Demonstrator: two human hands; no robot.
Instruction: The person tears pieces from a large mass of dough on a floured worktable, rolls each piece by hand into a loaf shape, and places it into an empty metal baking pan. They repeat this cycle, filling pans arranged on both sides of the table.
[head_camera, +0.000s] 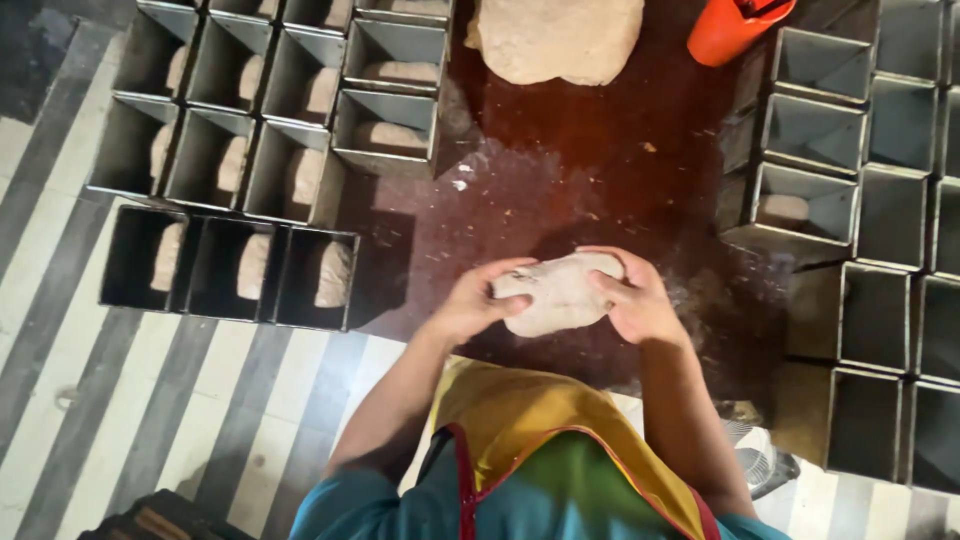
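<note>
Yellow apron nearest the lens, left hand and right hand with fingers curled tight around a pale dough piece over the dark worktable, large dough mass at twelve o'clock, dough-filled loaf tins at ten o'clock, mostly empty tins at three o'clock, orange container at one o'clock

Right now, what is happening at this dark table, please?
A person holds a pale, rounded piece of dough between both hands, left hand and right hand, above the dark brown work table. Grey rectangular metal tins on the left already contain dough pieces; most tins on the right look empty. A large pale dough mass lies at the far edge.
</note>
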